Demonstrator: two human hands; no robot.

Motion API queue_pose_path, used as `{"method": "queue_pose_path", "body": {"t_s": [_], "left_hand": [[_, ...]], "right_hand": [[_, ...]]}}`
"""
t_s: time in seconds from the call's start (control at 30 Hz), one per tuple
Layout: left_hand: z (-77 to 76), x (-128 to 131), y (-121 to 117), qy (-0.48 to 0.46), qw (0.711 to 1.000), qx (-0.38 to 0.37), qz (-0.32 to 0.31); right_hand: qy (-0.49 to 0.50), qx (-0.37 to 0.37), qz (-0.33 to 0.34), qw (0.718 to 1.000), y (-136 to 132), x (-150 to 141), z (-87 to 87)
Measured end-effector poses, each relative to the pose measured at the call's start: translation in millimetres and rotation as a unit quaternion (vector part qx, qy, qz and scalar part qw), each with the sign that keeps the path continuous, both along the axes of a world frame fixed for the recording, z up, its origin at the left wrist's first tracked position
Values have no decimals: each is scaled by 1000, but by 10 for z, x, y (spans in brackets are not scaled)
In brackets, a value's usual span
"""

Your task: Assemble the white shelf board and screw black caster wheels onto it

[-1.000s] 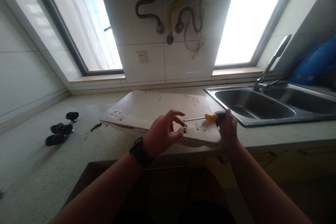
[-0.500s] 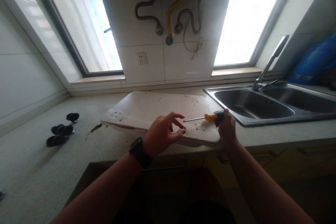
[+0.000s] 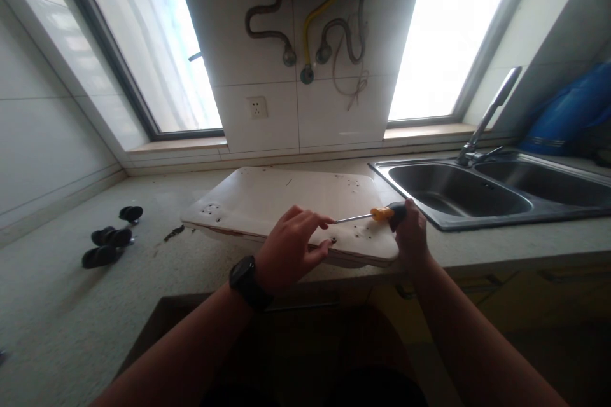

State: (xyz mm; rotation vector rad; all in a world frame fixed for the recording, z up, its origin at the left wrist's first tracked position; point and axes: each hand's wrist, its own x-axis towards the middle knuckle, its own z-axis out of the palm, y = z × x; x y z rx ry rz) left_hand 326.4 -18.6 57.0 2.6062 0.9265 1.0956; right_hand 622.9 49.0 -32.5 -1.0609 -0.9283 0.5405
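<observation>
A pale board (image 3: 267,194) with rounded corners and clusters of small holes lies on the counter, its front edge chipped. My right hand (image 3: 411,235) grips a screwdriver (image 3: 382,213) with an orange and black handle, its shaft pointing left above the board. My left hand (image 3: 293,245), with a black watch on the wrist, is over the front edge, thumb and fingers apart. Its fingertips are at the screwdriver's tip; whether they touch it I cannot tell. By the thumb, a small dark screw (image 3: 333,240) sits in the board.
Several black casters (image 3: 112,237) stand on the counter (image 3: 157,292) at the left. A steel double sink (image 3: 449,221) with a faucet (image 3: 491,111) is at the right. A blue object (image 3: 568,108) lies beyond it. Pipes and a socket (image 3: 256,107) are on the wall.
My left fingers have opened from their curled pose near the screw and moved up to the screwdriver's tip. My right hand and the screwdriver have barely moved.
</observation>
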Motion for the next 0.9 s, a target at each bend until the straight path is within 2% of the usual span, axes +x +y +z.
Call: {"method": "queue_pose_path", "body": {"t_s": [0.23, 0.47, 0.63, 0.9], "left_hand": [[-75, -157, -65, 51, 996, 72, 12], [-264, -253, 73, 122, 980, 157, 3], [-354, -298, 165, 109, 975, 194, -1], [-393, -413, 214, 119, 968, 222, 3]], "right_hand": [[31, -6, -3, 1000, 11, -31, 25], [31, -9, 1, 999, -28, -59, 51], [26, 1, 9, 1000, -45, -63, 58], [25, 29, 47, 998, -36, -59, 48]]}}
